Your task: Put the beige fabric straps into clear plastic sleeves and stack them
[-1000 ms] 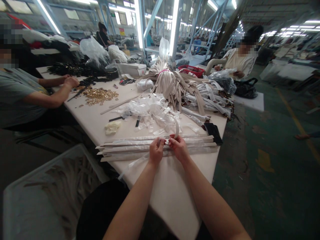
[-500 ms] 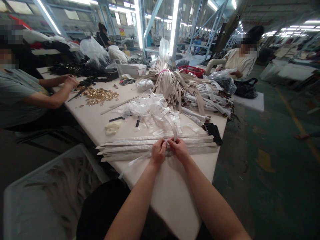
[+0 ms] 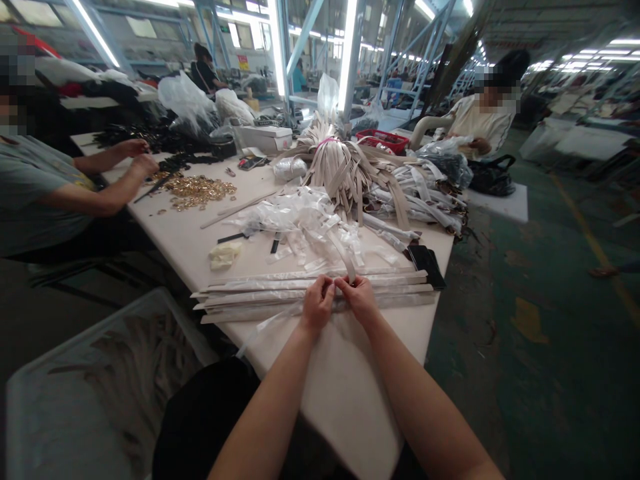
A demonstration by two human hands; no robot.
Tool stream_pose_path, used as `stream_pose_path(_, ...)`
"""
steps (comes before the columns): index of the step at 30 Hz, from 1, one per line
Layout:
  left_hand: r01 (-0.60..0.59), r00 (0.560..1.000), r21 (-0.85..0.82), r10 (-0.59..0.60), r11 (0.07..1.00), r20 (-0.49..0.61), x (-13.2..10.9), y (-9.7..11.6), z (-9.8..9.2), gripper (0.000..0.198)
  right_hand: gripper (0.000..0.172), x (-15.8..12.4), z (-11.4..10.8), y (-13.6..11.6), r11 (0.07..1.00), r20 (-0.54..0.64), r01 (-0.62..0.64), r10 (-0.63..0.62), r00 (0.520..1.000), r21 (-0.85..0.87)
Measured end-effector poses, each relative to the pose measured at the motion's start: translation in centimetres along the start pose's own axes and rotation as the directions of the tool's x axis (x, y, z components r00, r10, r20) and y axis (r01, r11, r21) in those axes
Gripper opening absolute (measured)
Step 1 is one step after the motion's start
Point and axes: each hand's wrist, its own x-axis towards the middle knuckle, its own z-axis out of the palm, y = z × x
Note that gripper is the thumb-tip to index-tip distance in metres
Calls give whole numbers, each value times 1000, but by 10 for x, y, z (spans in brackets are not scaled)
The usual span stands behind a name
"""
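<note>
My left hand [image 3: 319, 303] and my right hand [image 3: 357, 300] meet fingertip to fingertip above the near part of the table. Both are closed in a pinch. From my left hand a clear plastic sleeve [image 3: 275, 322] trails down to the left, past the table edge. A beige strap [image 3: 345, 257] curves up and away from my right hand's fingers. Where strap and sleeve meet is hidden by my fingers. Just behind and under the hands, several long beige straps [image 3: 265, 295], partly in clear plastic, lie side by side across the table.
Crumpled clear plastic [image 3: 295, 213] lies beyond my hands, before a tied bundle of beige straps [image 3: 337, 167]. A black wallet-like object [image 3: 425, 263] is at the right edge. Gold rings [image 3: 200, 192] lie near a co-worker [image 3: 50, 180]. A plastic bin [image 3: 30, 380] with straps stands lower left.
My hands stay almost in place, still pinched together, with only a tiny shift of the fingers. At the left, the co-worker's hands have moved slightly.
</note>
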Motion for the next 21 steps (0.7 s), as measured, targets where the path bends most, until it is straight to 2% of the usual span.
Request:
stream_pose_path(6,10,1000,-23,-9,1000,30,1,-1,0,20,38,1,0,1,1000,-19,-4,4,1000,12)
stream_pose_path(11,23,1000,-39,-23,999,4,0,-1,2,23,34,2,-2,1,1000,-38,-9,10,999,26)
stream_pose_path(17,44,999,-67,-46,997,-19,-1,-4,4,22,28,7,-13,-13,939,39,-57,46,998,339)
stream_pose_path(21,24,999,-50,-26,998,-28,-1,-5,5,20,28,12,-20,-15,923,-30,-7,20,999,384)
